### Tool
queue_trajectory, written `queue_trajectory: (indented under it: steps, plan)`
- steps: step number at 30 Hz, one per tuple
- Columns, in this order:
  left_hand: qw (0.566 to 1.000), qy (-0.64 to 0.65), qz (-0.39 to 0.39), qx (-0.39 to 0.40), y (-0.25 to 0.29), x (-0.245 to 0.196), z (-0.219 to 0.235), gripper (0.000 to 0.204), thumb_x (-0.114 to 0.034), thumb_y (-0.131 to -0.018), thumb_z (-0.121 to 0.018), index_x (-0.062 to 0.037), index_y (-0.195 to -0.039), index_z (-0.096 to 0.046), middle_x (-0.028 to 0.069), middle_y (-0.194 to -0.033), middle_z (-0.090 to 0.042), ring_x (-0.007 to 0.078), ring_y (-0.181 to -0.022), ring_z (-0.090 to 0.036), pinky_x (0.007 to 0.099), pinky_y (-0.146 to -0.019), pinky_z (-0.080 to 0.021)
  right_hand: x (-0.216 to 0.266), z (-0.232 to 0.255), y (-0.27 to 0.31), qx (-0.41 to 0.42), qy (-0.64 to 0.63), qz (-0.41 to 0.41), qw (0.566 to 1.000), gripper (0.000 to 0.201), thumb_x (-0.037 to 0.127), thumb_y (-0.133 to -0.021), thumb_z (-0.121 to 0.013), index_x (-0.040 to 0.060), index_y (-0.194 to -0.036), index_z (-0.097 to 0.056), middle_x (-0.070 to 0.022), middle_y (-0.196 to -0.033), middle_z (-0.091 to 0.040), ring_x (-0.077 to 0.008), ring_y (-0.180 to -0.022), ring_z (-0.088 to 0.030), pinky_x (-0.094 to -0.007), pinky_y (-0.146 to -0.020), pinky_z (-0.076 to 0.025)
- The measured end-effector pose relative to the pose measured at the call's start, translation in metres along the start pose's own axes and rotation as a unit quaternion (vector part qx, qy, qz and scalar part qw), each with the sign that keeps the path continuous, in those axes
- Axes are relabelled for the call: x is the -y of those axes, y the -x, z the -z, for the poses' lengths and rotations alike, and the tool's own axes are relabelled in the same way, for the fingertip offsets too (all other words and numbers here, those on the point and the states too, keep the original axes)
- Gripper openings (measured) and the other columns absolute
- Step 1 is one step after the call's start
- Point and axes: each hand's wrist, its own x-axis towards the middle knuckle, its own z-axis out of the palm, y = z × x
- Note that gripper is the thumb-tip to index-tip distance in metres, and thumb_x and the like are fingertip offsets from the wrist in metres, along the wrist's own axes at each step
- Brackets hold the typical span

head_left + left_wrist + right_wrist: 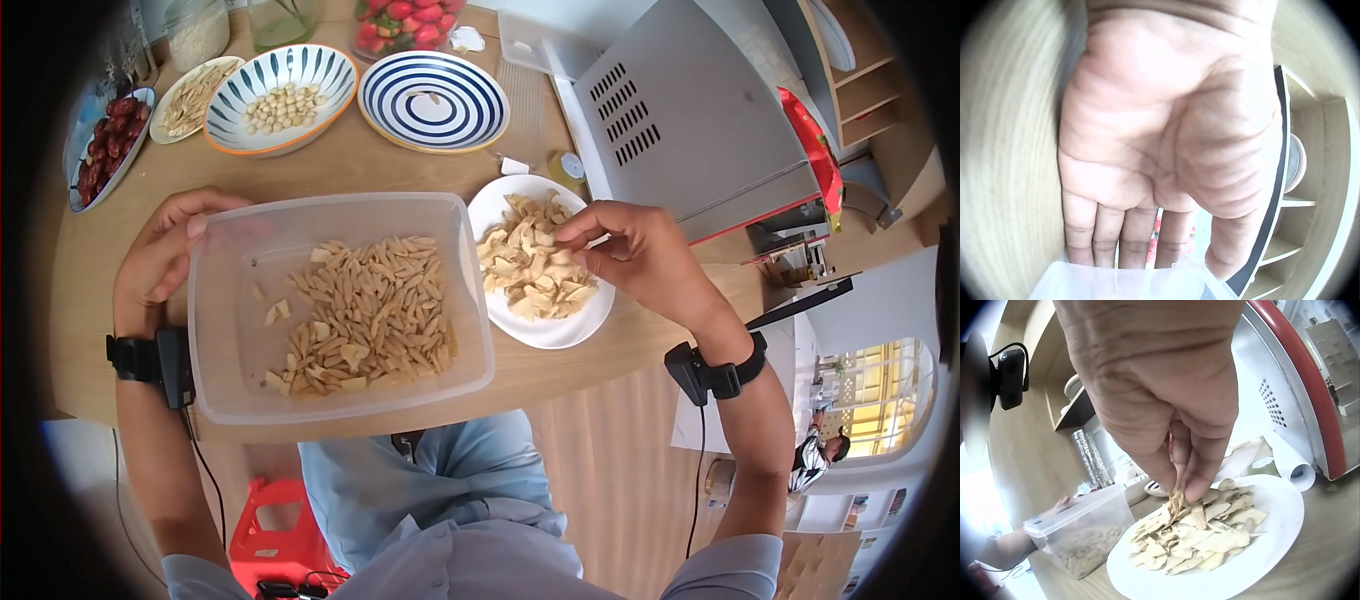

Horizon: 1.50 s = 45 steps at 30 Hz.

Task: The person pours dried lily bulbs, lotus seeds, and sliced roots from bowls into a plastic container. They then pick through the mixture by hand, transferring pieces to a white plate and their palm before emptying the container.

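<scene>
My left hand (172, 245) holds a clear plastic container (340, 408) by its upper left corner, thumb at the rim and fingers behind the wall. In the left wrist view the palm (1129, 131) faces the camera, and the container's edge (1122, 281) covers the fingertips. Inside the container lie many slim tan pieces (380, 310) with a few pale flakes among them. To its right, a white plate (560, 338) bears a heap of pale dried slices (1210, 537). My right hand (635, 255) pinches some of these slices between thumb and fingertips, low over the heap.
Behind the container stand a blue-striped plate (435, 130), a bowl of pale round seeds (283, 108), a dish of flat slices (195, 98) and a dish of red dates (108, 148). A grey vented appliance (690, 110) borders the right side. The table's front edge runs beneath the container.
</scene>
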Motion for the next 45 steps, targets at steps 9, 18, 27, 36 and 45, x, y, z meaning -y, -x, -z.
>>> queue_trajectory:
  steps: [9,18,27,36,45]
  plan:
    - [0.999,-0.029,0.036,-0.029,0.004,-0.007,-0.004,0.056,-0.037,-0.098,-0.072,0.0078,-0.131,-0.065,0.0195,-0.126,-0.073,0.0235,-0.115,-0.071,0.038,-0.103,-0.054,0.022,0.002,-0.007,-0.176,0.036,0.093,0.979,0.015,-0.007,-0.095,-0.069,-0.0011,-0.108,-0.074,-0.0102,-0.104,-0.077,-0.0197,-0.095,-0.075,-0.0322,-0.079,-0.062]
    - [0.999,-0.039,0.037,-0.002,0.005,-0.02,-0.009,0.048,-0.033,-0.102,-0.069,0.0044,-0.131,-0.069,0.0096,-0.118,-0.076,0.0081,-0.098,-0.07,0.0221,-0.081,-0.053,0.128,-0.091,-0.047,0.182,0.206,0.427,0.861,0.043,0.007,-0.091,-0.064,0.0089,-0.134,-0.067,-0.0159,-0.138,-0.062,-0.0344,-0.127,-0.061,-0.0446,-0.103,-0.055]
    - [0.999,-0.048,0.006,0.004,0.002,-0.015,-0.009,0.048,-0.035,-0.103,-0.067,0.004,-0.132,-0.068,0.0086,-0.117,-0.077,0.007,-0.087,-0.067,0.0221,-0.076,-0.053,0.124,-0.126,-0.09,0.3,0.265,0.453,0.797,0.034,0.013,-0.093,-0.059,0.0092,-0.125,-0.068,-0.0135,-0.138,-0.06,-0.0319,-0.13,-0.058,-0.0414,-0.102,-0.053]
    - [0.996,-0.051,-0.015,-0.069,0.003,0.01,0.001,0.057,-0.038,-0.1,-0.067,0.007,-0.134,-0.063,0.018,-0.122,-0.074,0.0115,-0.083,-0.069,0.0247,-0.075,-0.055,0.099,-0.117,-0.101,0.212,0.186,0.482,0.83,0.024,0.011,-0.091,-0.063,0.0129,-0.114,-0.071,-0.0078,-0.123,-0.066,-0.0281,-0.117,-0.064,-0.039,-0.091,-0.058]
    - [0.999,-0.04,-0.022,-0.015,-0.002,0.007,0.004,0.063,-0.04,-0.099,-0.066,0.011,-0.135,-0.06,0.0263,-0.129,-0.069,0.0325,-0.122,-0.069,0.0438,-0.112,-0.05,0.092,-0.111,-0.061,0.061,0.168,0.539,0.823,0.017,0.008,-0.088,-0.067,0.0151,-0.102,-0.074,-0.0033,-0.106,-0.072,-0.0251,-0.105,-0.07,-0.037,-0.079,-0.061]
